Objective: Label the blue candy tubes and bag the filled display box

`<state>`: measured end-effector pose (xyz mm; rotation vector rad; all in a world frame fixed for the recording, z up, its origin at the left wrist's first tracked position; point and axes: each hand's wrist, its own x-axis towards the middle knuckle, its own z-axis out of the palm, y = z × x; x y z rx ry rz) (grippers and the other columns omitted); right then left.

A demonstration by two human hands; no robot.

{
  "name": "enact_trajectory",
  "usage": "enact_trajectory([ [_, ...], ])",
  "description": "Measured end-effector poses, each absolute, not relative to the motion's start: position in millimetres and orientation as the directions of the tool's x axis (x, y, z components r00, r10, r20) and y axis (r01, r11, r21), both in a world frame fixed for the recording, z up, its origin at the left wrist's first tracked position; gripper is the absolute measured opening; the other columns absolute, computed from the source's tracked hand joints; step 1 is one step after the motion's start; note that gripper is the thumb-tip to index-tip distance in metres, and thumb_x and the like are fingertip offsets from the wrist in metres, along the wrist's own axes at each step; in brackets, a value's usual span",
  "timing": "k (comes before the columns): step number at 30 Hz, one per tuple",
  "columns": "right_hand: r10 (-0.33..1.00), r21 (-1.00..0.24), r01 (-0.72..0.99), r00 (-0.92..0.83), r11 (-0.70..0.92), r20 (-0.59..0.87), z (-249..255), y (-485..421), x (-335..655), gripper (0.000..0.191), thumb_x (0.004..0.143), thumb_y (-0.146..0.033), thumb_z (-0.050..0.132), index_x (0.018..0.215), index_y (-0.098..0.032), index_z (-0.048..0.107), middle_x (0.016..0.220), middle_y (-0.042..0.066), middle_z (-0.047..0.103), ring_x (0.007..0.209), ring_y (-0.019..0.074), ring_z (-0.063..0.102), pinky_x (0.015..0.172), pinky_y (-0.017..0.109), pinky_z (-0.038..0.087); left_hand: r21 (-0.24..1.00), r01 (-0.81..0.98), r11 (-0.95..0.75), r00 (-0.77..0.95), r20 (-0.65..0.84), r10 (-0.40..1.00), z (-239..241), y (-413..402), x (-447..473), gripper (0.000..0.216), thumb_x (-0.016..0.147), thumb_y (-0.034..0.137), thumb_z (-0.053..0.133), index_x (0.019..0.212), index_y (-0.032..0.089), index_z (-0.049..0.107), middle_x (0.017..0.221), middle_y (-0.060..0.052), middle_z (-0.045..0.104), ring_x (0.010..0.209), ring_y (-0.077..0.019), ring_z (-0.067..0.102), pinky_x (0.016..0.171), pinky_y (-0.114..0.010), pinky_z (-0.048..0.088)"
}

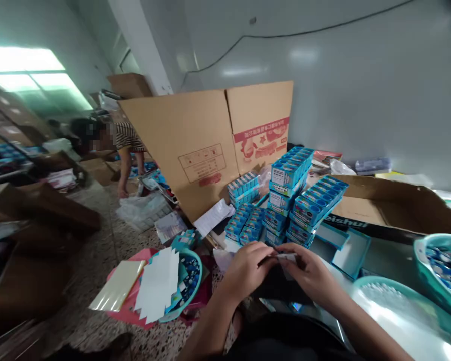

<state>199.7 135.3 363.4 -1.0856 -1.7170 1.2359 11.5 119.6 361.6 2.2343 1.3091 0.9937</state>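
My left hand (pixel 248 268) and my right hand (pixel 306 268) meet above my lap, fingers bent inward. Between the right fingers shows a small whitish piece (pixel 286 257), too blurred to name. The left fingertips are pinched close beside it, and what they hold is hidden. Just beyond the hands rise stacks of small blue boxes (pixel 281 200), with a second stack (pixel 317 203) on the right. Lower rows of blue boxes (pixel 244 223) lie to their left. Flat blue-edged trays (pixel 351 253) rest right of the stacks.
A big cardboard sheet (pixel 206 120) stands behind the boxes. An open carton (pixel 391 200) lies at the right, near teal basins (pixel 417 250) (pixel 361 283). At left are a basin of blue packets (pixel 199 281) and white card (pixel 158 286). Another person (pixel 130 138) bends over farther back.
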Motion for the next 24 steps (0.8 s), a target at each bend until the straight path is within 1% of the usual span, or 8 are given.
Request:
enact_trajectory([
  [3,0.912,-0.923,0.302,-0.397,0.238,0.105,363,135,197,0.026,0.087,-0.037,0.057,0.101,-0.021,0.071,0.096,0.007,0.076,0.084,0.0238,0.068,0.074,0.033,0.052,0.647,0.602,-0.468,0.327,0.335,0.884,361,115,10,0.012,0.095,0.024,0.058,0.091,0.019,0.068,0.091,-0.004,0.070,0.088,-0.0168,0.064,0.076,-0.026,0.048],
  [7,0.886,-0.858,0.413,-0.453,0.304,0.096,360,138,198,0.024,0.084,-0.030,0.054,0.092,-0.022,0.075,0.093,0.007,0.077,0.084,0.0247,0.070,0.077,0.035,0.052,0.650,0.610,-0.454,0.341,0.302,0.890,358,110,7,0.016,0.097,0.024,0.055,0.091,0.019,0.069,0.089,-0.004,0.070,0.087,-0.0170,0.065,0.074,-0.026,0.047],
  [10,0.884,-0.833,0.459,-0.461,0.309,0.074,359,140,199,0.025,0.083,-0.031,0.052,0.088,-0.022,0.075,0.090,0.007,0.077,0.082,0.0252,0.070,0.077,0.036,0.051,0.621,0.628,-0.468,0.311,0.351,0.883,351,107,8,0.016,0.095,0.024,0.057,0.088,0.019,0.070,0.085,-0.004,0.071,0.082,-0.0170,0.065,0.069,-0.026,0.046],
  [13,0.907,-0.838,0.482,-0.419,0.256,0.036,359,139,198,0.028,0.083,-0.036,0.051,0.086,-0.022,0.075,0.085,0.006,0.077,0.078,0.0248,0.069,0.074,0.035,0.051,0.513,0.691,-0.510,0.259,0.483,0.836,339,106,11,0.019,0.096,0.024,0.055,0.087,0.019,0.072,0.083,-0.004,0.072,0.078,-0.0169,0.065,0.068,-0.028,0.047],
  [16,0.940,-0.862,0.482,-0.340,0.154,-0.022,360,139,196,0.032,0.080,-0.043,0.054,0.084,-0.020,0.074,0.076,0.006,0.075,0.070,0.0236,0.066,0.066,0.033,0.049,0.332,0.759,-0.560,0.246,0.650,0.719,327,106,14,0.019,0.097,0.023,0.054,0.100,0.021,0.073,0.090,-0.004,0.075,0.080,-0.0170,0.066,0.071,-0.029,0.049],
  [18,0.950,-0.886,0.453,-0.309,0.099,-0.051,360,140,195,0.035,0.077,-0.047,0.055,0.082,-0.018,0.074,0.072,0.006,0.073,0.067,0.0228,0.064,0.062,0.031,0.048,0.237,0.770,-0.593,0.259,0.732,0.630,322,106,14,0.020,0.096,0.022,0.055,0.109,0.021,0.071,0.097,-0.004,0.076,0.084,-0.0180,0.068,0.075,-0.031,0.050],
  [20,0.950,-0.913,0.405,-0.301,0.053,-0.078,358,140,194,0.040,0.075,-0.052,0.057,0.082,-0.016,0.073,0.070,0.006,0.072,0.065,0.0219,0.063,0.060,0.030,0.046,0.198,0.759,-0.620,0.268,0.773,0.576,320,106,14,0.022,0.095,0.020,0.057,0.114,0.019,0.069,0.102,-0.005,0.076,0.089,-0.0183,0.068,0.081,-0.032,0.051],
  [24,0.954,-0.946,0.322,-0.268,-0.038,-0.130,351,140,195,0.048,0.070,-0.060,0.063,0.083,-0.015,0.072,0.068,0.007,0.070,0.064,0.0214,0.061,0.056,0.029,0.044,0.190,0.746,-0.638,0.262,0.797,0.544,317,105,15,0.023,0.092,0.017,0.063,0.115,0.019,0.068,0.108,-0.004,0.076,0.096,-0.0171,0.068,0.091,-0.033,0.051],
])
